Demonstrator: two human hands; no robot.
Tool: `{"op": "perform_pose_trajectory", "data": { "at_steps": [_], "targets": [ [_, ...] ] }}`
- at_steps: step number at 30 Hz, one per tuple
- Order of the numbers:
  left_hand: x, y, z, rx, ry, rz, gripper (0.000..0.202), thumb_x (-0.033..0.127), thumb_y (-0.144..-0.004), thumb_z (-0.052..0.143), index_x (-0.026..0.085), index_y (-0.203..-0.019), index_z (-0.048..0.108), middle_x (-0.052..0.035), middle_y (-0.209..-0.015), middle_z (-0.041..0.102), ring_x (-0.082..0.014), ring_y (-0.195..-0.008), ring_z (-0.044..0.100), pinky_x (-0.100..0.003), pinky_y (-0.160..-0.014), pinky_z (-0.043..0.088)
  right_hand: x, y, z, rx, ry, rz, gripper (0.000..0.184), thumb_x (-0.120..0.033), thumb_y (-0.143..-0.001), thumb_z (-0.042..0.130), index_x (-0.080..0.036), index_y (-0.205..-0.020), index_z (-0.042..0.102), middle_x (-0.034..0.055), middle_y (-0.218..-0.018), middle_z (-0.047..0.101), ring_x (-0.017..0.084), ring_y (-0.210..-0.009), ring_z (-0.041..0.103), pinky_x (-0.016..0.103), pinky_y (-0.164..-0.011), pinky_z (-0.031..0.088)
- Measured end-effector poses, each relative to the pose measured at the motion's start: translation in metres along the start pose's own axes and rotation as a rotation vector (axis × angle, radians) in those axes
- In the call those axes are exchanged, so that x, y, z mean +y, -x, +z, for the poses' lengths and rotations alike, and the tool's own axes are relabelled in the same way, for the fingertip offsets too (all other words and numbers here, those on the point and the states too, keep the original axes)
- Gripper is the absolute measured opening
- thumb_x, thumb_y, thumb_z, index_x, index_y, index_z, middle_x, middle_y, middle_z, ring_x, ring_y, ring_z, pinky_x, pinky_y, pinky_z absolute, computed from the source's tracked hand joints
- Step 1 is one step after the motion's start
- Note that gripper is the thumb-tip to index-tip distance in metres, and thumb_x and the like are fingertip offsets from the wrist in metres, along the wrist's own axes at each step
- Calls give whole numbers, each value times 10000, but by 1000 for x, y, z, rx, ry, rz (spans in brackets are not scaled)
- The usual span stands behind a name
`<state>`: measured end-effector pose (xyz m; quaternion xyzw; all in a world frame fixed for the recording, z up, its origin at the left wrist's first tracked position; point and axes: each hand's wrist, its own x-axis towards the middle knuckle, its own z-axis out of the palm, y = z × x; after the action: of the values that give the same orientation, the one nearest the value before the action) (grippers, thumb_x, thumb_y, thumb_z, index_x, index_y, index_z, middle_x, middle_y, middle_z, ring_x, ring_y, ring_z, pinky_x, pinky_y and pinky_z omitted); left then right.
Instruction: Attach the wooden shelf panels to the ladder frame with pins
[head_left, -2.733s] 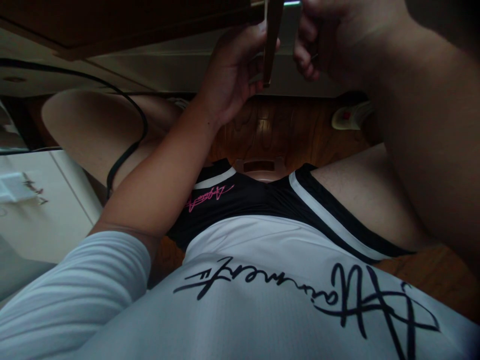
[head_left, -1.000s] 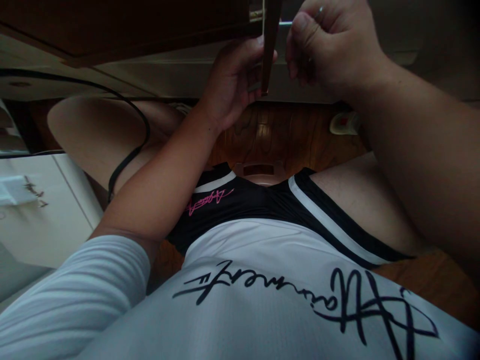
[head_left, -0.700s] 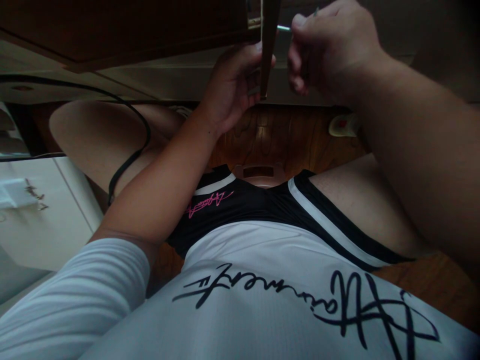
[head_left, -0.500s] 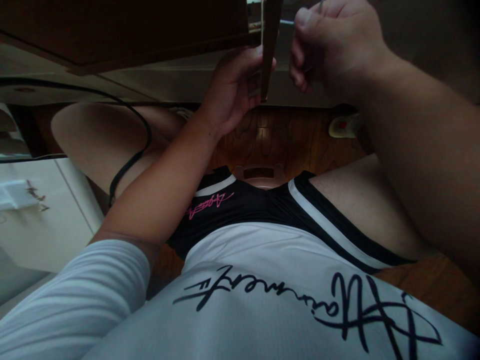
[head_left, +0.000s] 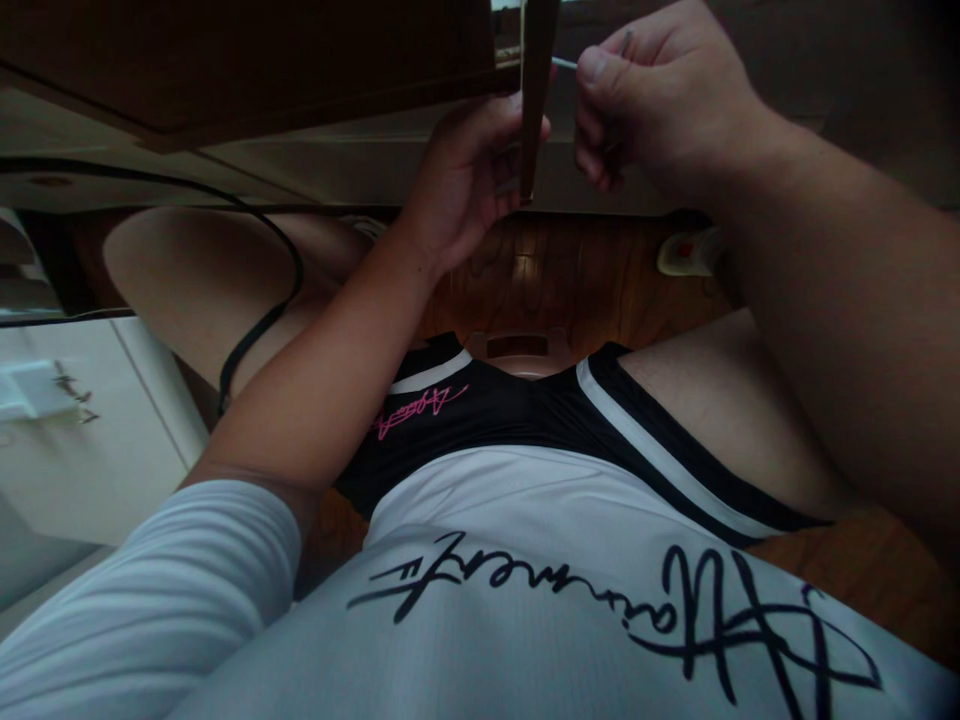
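My left hand (head_left: 480,165) grips the lower part of a narrow brown wooden panel (head_left: 537,110) seen nearly edge-on, thumb on its near side and fingertips showing past its far side. My right hand (head_left: 660,100) is closed, thumb and forefinger pinching a thin metal rod (head_left: 565,63). One end of the rod points left and reaches the panel's right face; another short grey end sticks up behind the thumb. Whether the rod sits in a hole cannot be seen. The other fingers of the right hand are curled in shadow.
Dark wooden furniture (head_left: 247,60) spans the top left. A black cable (head_left: 285,240) loops over my left knee. A white cabinet (head_left: 90,440) stands at left. Between my legs is a brown stool edge (head_left: 517,345) above the wooden floor (head_left: 585,270).
My right hand has shifted slightly left with the rod, bringing its tip up to the panel. The rod's rear end has tilted a little. My left hand stays on the panel.
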<state>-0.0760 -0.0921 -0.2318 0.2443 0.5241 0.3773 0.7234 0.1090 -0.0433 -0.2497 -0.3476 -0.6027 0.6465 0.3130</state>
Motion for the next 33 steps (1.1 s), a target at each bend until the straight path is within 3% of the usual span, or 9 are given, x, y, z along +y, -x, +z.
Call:
{"op": "perform_pose_trajectory", "data": {
  "at_steps": [8, 14, 23, 26, 29, 33],
  "targets": [
    [-3, -4, -2, -86, -1, 89, 176, 316, -870, 557, 313, -886, 732, 53, -926, 752, -202, -987, 698, -244, -652, 543, -7, 1, 0, 22, 63, 36, 367, -224, -943, 511, -154, -582, 507, -34, -408, 496, 92, -310, 454, 200, -326, 350],
    [-4, -5, -3, -76, 0, 56, 135, 337, -846, 585, 381, -839, 712, 75, -856, 753, -202, -994, 688, -253, -653, 555, -8, 2, -2, 32, 76, 20, 352, -204, -926, 534, -159, -577, 505, -45, -402, 478, 98, -314, 458, 212, -326, 353],
    [-5, -5, -3, -149, 102, 96, 227, 256, -902, 559, 306, -728, 696, 66, -775, 727, -128, -726, 678, -194, -561, 509, -7, 2, -3, 36, 58, 16, 348, -223, -903, 553, -166, -564, 502, -49, -412, 471, 99, -323, 461, 219, -334, 359],
    [-5, -5, -3, -140, 106, 88, 194, 262, -897, 566, 311, -775, 708, 62, -803, 744, -141, -773, 695, -205, -590, 528, -8, 2, -2, 24, 43, 41, 346, -236, -914, 543, -164, -577, 508, -36, -425, 495, 104, -332, 463, 224, -332, 350],
    [-3, -4, -3, -107, 110, 50, 142, 304, -856, 609, 368, -910, 723, 64, -807, 764, -195, -936, 714, -257, -656, 564, -10, 3, 0, 31, 44, 56, 353, -218, -928, 517, -164, -580, 505, -28, -419, 507, 102, -329, 451, 220, -334, 337],
    [1, -1, -1, -65, 77, -38, 320, 335, -821, 625, 474, -1106, 668, 96, -879, 779, -238, -1161, 656, -326, -773, 595, -13, 3, 0, 69, 75, 78, 365, -189, -942, 493, -162, -578, 502, -36, -413, 494, 93, -321, 442, 215, -328, 318]
  ]
}}
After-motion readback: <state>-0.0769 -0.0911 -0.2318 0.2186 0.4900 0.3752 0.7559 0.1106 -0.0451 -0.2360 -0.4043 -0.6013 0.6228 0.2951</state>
